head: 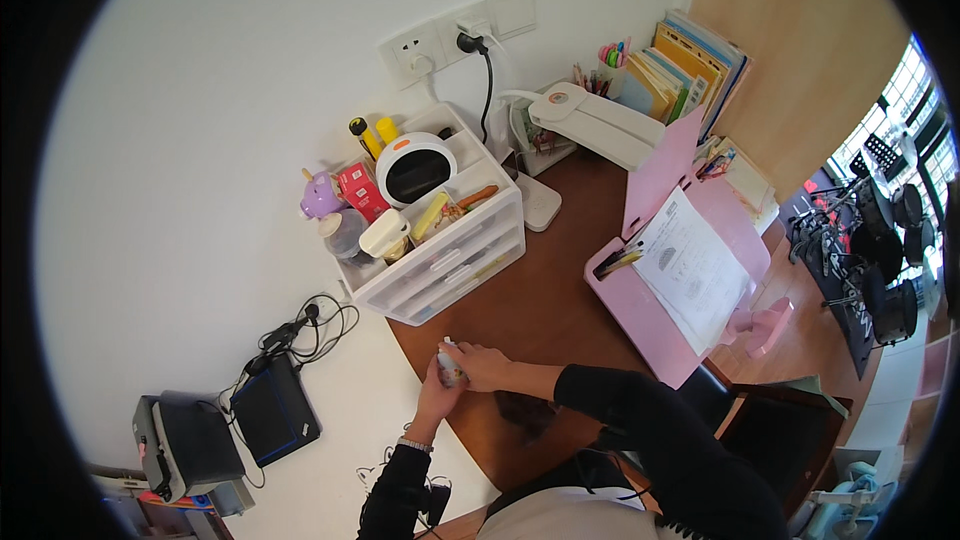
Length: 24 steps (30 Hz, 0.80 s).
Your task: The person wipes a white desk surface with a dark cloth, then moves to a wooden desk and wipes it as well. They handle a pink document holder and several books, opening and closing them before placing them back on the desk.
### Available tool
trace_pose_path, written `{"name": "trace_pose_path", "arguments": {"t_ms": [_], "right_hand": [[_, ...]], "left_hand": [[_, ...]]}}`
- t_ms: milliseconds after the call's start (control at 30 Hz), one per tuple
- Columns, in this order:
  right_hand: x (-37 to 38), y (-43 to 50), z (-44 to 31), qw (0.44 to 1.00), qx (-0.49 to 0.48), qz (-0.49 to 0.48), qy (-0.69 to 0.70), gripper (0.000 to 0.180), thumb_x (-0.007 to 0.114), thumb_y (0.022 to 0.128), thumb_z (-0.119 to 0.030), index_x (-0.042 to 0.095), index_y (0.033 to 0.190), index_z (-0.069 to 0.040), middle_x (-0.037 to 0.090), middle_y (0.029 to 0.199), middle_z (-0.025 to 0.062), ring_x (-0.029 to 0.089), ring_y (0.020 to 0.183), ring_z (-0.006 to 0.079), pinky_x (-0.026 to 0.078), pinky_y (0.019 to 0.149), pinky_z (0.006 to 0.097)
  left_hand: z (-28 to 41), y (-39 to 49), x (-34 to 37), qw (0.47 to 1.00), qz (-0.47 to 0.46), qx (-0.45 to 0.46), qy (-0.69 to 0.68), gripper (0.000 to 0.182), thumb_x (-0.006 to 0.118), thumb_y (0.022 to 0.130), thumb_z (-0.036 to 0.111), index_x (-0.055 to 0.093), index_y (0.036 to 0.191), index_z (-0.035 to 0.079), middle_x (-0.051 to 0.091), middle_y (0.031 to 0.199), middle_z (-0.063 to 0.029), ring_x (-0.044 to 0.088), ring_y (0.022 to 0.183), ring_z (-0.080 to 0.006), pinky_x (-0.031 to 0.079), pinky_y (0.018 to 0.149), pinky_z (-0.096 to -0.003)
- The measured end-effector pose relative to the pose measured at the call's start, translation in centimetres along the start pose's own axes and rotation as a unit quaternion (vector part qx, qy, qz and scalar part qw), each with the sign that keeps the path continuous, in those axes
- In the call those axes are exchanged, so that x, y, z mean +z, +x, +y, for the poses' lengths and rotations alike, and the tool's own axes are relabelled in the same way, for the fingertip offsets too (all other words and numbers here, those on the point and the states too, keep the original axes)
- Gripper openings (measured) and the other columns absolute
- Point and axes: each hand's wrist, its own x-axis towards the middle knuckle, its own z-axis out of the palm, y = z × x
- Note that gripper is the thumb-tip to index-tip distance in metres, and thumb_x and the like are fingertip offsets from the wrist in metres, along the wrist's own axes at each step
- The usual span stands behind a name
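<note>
Both hands meet above the near left part of the brown wooden desk (577,292), around a small white container (451,369) with coloured spots on it. My left hand (436,394) grips it from the left and below. From the right, my right hand (482,367) closes on its upper part, fingers across it. A white tip shows above the fingers. What kind of container it is, I cannot tell; the fingers hide much of it.
A white drawer organizer (450,270) with a round mirror or clock on top stands behind the hands. Right of it are a desk lamp (600,124) and a pink book stand (637,315) holding papers (694,262). At left, a black laptop (276,411) and cables lie on a white surface.
</note>
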Motion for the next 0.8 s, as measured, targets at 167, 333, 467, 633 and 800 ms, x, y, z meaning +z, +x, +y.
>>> {"name": "trace_pose_path", "arguments": {"t_ms": [167, 333, 467, 633, 800], "right_hand": [[-0.8, -1.6, 1.4, 0.997, 0.007, 0.072, 0.028, 0.081, 0.07, 0.062, -0.022, 0.026, 0.13, -0.01, 0.047, 0.115, 0.0208, 0.05, 0.103, 0.036, 0.046, 0.082, 0.0429], [-7.7, -4.7, 5.3, 0.948, 0.197, 0.241, 0.066, 0.08, 0.07, 0.061, -0.025, 0.028, 0.127, -0.007, 0.049, 0.112, 0.0226, 0.051, 0.102, 0.0367, 0.044, 0.084, 0.0421], [-15.8, -2.9, 10.8, 0.859, 0.276, 0.423, 0.088, 0.086, 0.069, 0.062, -0.021, 0.019, 0.13, -0.005, 0.045, 0.114, 0.0266, 0.049, 0.102, 0.0414, 0.043, 0.086, 0.0439], [-22.3, 4.1, 18.0, 0.784, 0.336, 0.512, 0.096, 0.085, 0.071, 0.064, -0.017, 0.02, 0.131, -0.004, 0.042, 0.119, 0.0249, 0.047, 0.106, 0.0397, 0.042, 0.087, 0.0431], [-23.8, 8.7, 23.7, 0.797, 0.37, 0.467, 0.1, 0.094, 0.072, 0.066, -0.009, 0.009, 0.136, -0.01, 0.039, 0.121, 0.0232, 0.045, 0.108, 0.0381, 0.043, 0.088, 0.0432]], "left_hand": [[1.1, -0.3, 1.5, 0.998, 0.001, 0.039, -0.052, 0.067, 0.061, 0.08, 0.016, 0.023, 0.133, -0.002, 0.039, 0.129, -0.0194, 0.045, 0.115, -0.0261, 0.038, 0.094, -0.0332], [0.8, -0.7, 2.2, 0.997, 0.037, 0.032, -0.056, 0.061, 0.059, 0.082, 0.015, 0.028, 0.132, 0.002, 0.041, 0.129, -0.0161, 0.046, 0.114, -0.0267, 0.039, 0.094, -0.0329], [-1.0, -0.5, 2.0, 0.998, 0.027, 0.008, -0.059, 0.05, 0.059, 0.082, 0.015, 0.039, 0.126, 0.003, 0.047, 0.123, -0.0133, 0.048, 0.112, -0.0237, 0.041, 0.091, -0.0307], [-1.8, 0.0, 2.2, 0.998, 0.021, 0.008, -0.06, 0.041, 0.058, 0.082, 0.013, 0.047, 0.119, 0.002, 0.053, 0.115, -0.0111, 0.052, 0.106, -0.0208, 0.043, 0.087, -0.029], [-2.1, 0.4, 1.3, 0.996, 0.019, -0.028, -0.08, 0.038, 0.058, 0.082, 0.013, 0.049, 0.117, 0.002, 0.054, 0.113, -0.0107, 0.054, 0.103, -0.0192, 0.044, 0.086, -0.0277]]}}
